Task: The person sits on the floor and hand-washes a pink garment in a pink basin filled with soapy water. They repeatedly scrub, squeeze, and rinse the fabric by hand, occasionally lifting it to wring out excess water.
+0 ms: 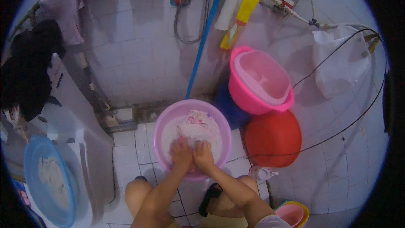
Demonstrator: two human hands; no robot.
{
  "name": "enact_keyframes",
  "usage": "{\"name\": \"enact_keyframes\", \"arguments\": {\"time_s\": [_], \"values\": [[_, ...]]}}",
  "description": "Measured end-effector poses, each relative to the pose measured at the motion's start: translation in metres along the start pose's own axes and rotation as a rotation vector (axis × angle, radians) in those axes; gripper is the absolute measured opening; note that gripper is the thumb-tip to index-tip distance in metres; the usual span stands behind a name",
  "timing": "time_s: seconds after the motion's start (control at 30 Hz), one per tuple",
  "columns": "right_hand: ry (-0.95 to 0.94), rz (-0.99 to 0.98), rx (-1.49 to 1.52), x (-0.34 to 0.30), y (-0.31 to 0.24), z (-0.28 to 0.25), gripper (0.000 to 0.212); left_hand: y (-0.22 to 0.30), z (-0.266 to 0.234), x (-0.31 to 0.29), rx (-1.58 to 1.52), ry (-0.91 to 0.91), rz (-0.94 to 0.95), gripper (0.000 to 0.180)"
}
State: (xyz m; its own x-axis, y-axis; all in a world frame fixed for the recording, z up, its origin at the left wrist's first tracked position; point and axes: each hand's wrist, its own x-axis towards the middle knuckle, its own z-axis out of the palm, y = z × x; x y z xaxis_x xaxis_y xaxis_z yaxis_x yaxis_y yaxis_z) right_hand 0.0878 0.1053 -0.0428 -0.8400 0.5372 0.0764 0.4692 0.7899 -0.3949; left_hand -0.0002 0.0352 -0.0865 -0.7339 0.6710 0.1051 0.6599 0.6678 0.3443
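Lying in a lilac basin (228, 139) on the white-tiled floor (125, 164), a pale cloth (202, 131) with pink and purple marks is resting in whitish water. The left hand (180, 150) and the right hand (203, 154) are pressing side by side at its near part, fingers curling downward; whether they are clamping any fabric, I cannot tell. Behind the basin, a blue pole (202, 50) is slanting upward. To the right, a red basin (274, 139) is standing near a dark blue container (236, 117), and above them a bright pink basin (234, 85) is holding a paler pink tub (272, 76). At far left, a light blue basin (30, 177) is holding an off-white cloth (52, 177).
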Motion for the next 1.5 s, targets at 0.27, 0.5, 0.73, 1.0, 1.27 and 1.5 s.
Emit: {"name": "enact_keyframes", "arguments": {"time_s": [0.27, 0.5, 0.73, 1.0, 1.27, 1.5], "values": [[0.080, 0.309, 0.191, 0.029, 0.004, 0.013, 0.032, 0.002, -0.054, 0.040, -0.384, -0.137, -0.200, 0.061], [0.047, 0.159, 0.266, 0.030, 0.031, 0.024, 0.036, -0.002, -0.063, 0.039, -0.859, 0.059, -0.102, 0.038], [0.227, 0.517, 0.836, 0.023, 0.031, -0.013, 0.031, 0.020, -0.095, 0.038, -0.973, 0.071, 0.278, 0.021], [0.111, 0.211, 0.434, -0.005, 0.035, -0.046, 0.013, 0.013, -0.108, 0.036, -0.991, -0.035, 0.485, 0.038], [0.209, -0.333, 0.301, -0.013, 0.004, -0.041, 0.022, -0.008, -0.114, 0.001, -0.251, -0.031, 0.141, 0.040], [0.200, -0.016, 0.341, 0.009, -0.006, -0.001, 0.046, -0.021, -0.047, -0.002, -0.215, -0.205, 0.032, 0.041]]}}
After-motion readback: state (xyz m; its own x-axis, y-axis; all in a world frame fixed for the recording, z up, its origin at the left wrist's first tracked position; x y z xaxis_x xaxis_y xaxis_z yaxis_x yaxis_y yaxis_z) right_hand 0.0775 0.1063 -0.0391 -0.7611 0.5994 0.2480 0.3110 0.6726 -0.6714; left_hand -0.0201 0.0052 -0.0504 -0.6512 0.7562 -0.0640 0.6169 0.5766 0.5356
